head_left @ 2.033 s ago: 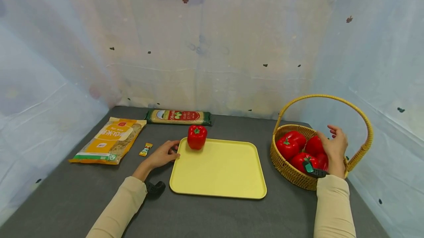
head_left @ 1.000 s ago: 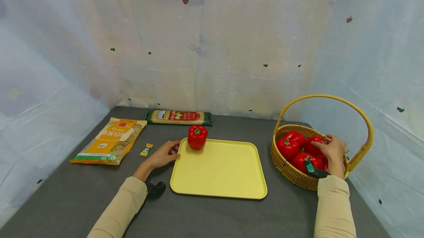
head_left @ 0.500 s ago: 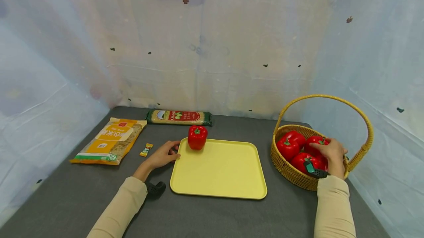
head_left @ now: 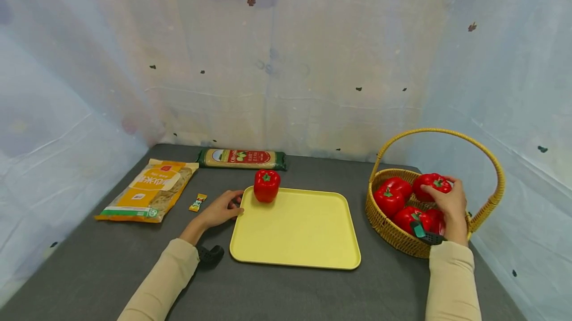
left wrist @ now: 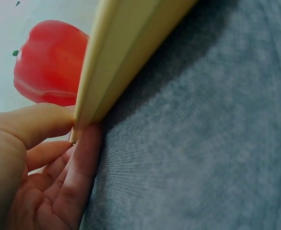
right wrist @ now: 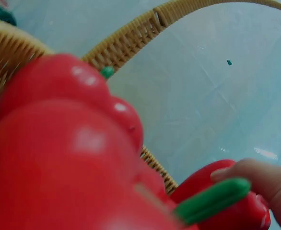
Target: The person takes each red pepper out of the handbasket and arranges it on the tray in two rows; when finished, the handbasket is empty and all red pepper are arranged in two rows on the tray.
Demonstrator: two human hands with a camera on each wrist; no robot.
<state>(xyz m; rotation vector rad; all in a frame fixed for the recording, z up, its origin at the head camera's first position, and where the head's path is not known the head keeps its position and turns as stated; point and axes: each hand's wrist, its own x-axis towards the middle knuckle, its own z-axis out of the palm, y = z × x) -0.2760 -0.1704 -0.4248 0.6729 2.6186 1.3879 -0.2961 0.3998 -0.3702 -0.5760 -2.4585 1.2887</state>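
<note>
Two hands grasping: right hand [head_left: 453,201] curls thumb and fingers round held pepper [head_left: 426,187], left hand [head_left: 218,210] pinches left edge of tray [head_left: 295,231], thumb above, finger beneath. Held pepper glossy, red, lobed, green stem [head_left: 438,182] toward right, over far right part of basket [head_left: 391,235]. Basket round, woven wicker, tall arched handle [head_left: 429,129]; more red peppers [head_left: 388,201] inside. Tray smooth, pale yellow, rectangular with rounded corners; upright pepper [head_left: 266,188] at its far left corner. Tablecloth [head_left: 313,293] dark grey, finely textured.

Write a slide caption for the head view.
Right hand holds a glossy red pepper at a golden wicker basket; left hand grips a rectangular yellow tray.
</note>
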